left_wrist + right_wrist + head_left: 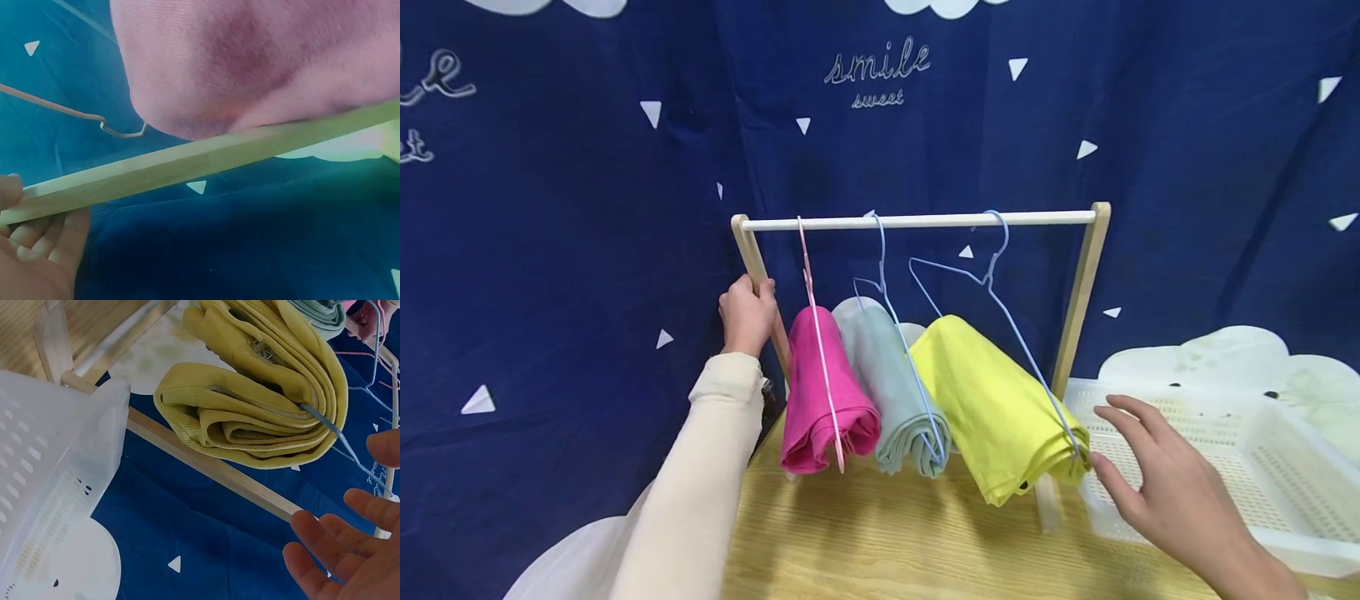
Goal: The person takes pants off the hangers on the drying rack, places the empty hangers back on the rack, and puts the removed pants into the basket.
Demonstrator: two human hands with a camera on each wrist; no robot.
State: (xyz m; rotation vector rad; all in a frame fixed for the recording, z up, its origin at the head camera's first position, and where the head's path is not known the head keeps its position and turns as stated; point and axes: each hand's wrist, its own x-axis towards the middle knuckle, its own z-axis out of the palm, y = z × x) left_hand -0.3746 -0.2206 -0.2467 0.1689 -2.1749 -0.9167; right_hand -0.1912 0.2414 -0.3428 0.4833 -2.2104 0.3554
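Folded yellow cloth [992, 400] on blue hanger [990, 277], upright wooden rack [1084, 287].

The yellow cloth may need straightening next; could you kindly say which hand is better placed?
Probably the right hand: it is empty and close to the yellow cloth, while the left hand grips the left wooden post.

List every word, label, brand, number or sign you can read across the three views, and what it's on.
"smile": blue curtain, head view, centre top.
"sweet": same curtain, just below it.
"e": curtain, left edge; word cut off.
"et": curtain, below that; also cut off.
Too small to read: sideways lettering, right wrist view, right edge.
No other readable text.
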